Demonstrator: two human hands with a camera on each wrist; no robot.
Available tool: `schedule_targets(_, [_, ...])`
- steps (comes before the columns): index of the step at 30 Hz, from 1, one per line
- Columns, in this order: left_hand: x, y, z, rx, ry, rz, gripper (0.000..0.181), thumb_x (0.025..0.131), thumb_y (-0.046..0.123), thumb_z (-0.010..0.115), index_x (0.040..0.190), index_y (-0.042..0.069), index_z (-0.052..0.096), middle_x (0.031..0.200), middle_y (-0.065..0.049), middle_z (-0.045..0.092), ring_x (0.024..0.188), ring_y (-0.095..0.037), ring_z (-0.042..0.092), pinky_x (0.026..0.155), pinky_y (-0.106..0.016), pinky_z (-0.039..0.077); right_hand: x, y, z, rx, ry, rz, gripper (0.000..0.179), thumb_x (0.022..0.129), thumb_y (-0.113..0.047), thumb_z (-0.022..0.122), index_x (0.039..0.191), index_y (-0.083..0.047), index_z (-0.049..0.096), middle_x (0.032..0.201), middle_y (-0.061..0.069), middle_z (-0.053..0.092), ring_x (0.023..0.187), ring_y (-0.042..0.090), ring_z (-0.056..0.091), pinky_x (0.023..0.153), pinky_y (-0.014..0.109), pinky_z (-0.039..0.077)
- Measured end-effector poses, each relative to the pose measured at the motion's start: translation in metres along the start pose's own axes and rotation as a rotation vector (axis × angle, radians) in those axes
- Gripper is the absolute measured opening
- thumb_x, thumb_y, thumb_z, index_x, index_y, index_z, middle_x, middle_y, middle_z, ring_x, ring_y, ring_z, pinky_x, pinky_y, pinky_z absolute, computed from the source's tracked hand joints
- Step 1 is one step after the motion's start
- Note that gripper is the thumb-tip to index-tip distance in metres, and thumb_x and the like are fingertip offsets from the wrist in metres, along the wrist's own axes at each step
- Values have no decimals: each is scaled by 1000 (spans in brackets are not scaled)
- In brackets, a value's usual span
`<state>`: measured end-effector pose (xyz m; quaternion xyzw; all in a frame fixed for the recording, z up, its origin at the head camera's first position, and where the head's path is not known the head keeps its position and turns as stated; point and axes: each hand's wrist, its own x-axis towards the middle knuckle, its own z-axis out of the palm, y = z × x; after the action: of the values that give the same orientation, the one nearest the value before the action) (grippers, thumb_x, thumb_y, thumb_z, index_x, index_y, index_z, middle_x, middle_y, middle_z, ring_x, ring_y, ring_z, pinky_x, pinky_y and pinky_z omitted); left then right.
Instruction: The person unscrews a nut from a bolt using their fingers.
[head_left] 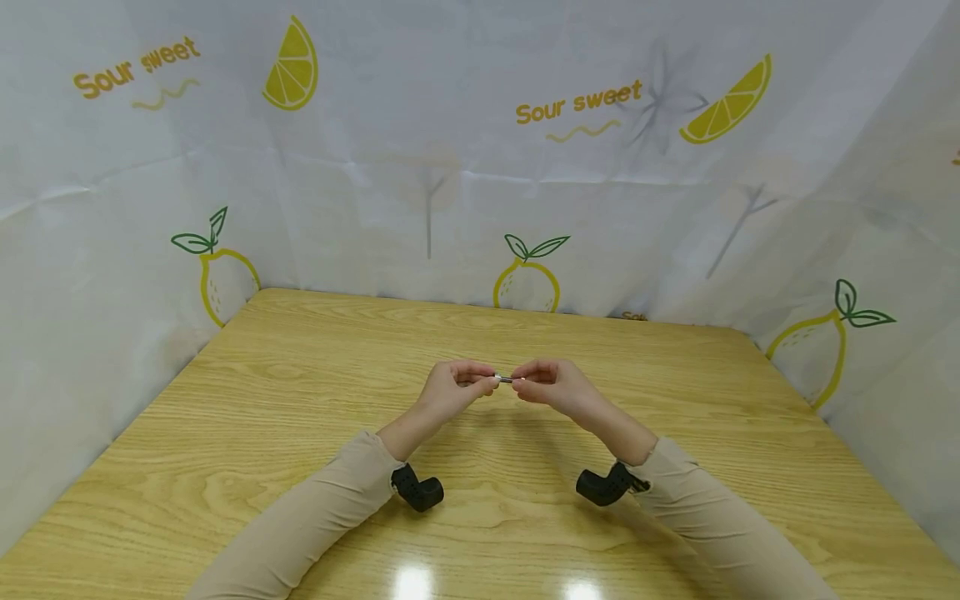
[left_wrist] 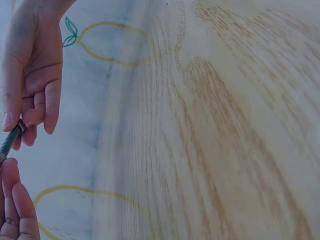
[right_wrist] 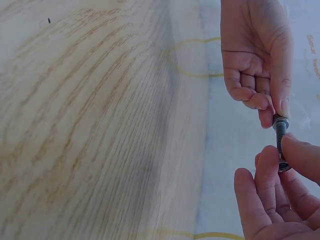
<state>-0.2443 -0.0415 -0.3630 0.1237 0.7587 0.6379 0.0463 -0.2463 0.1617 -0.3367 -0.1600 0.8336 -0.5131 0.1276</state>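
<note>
A small metal bolt (head_left: 506, 380) is held level above the table between both hands. My left hand (head_left: 452, 390) pinches one end of it between thumb and fingers. From the opposite side my right hand (head_left: 558, 388) pinches the other end. In the right wrist view, the thread of the bolt (right_wrist: 281, 134) shows between the two sets of fingertips, with a wider metal piece at each end. Which piece is the head and which a nut, I cannot tell. The left wrist view cuts off part of the bolt (left_wrist: 10, 142) at its edge.
A wood-grain table (head_left: 480, 517) spreads below both hands. Around its back and sides hangs a white curtain (head_left: 420, 100) printed with lemons. A black wrist mount (head_left: 420, 490) sits on the left wrist and another black mount (head_left: 603, 485) on the right.
</note>
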Motion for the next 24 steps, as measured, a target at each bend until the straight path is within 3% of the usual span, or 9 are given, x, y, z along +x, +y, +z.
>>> schedule_targets(6, [0,0,0,-3,0,0,24,88,17,65,107,3,68,98,-18,70,89,-26,68,85,-42,53,1,0,2,-69,68,-8,31,89,-19,64,113,0,62,104,12,64,89,12,63,89,45,51])
schedule_targets(10, [1,-1,0,-9,1,-5,24,88,17,65,107,3,68,97,-17,70,86,-21,68,85,-42,53,1,0,3,-73,90,-11,29,87,-18,66,110,0,62,105,12,64,86,11,63,87,44,52])
schedule_targets(14, [2,-2,0,-5,2,-10,24,88,18,65,107,4,68,97,-15,70,83,-15,67,86,-42,53,0,0,3,-55,76,-17,34,87,-18,66,115,1,60,107,14,64,88,12,63,88,45,51])
schedule_targets(19, [2,-2,0,-8,3,-21,24,88,19,65,107,4,69,98,-16,70,85,-18,68,86,-42,53,0,0,1,-3,34,18,45,92,-27,60,125,3,54,114,20,63,96,21,66,92,43,51])
schedule_targets(24, [2,-1,0,-7,8,-31,23,88,19,66,106,5,69,97,-15,70,83,-14,67,84,-41,53,2,-1,0,19,3,76,49,96,-36,52,122,4,56,105,17,67,86,17,66,88,36,54])
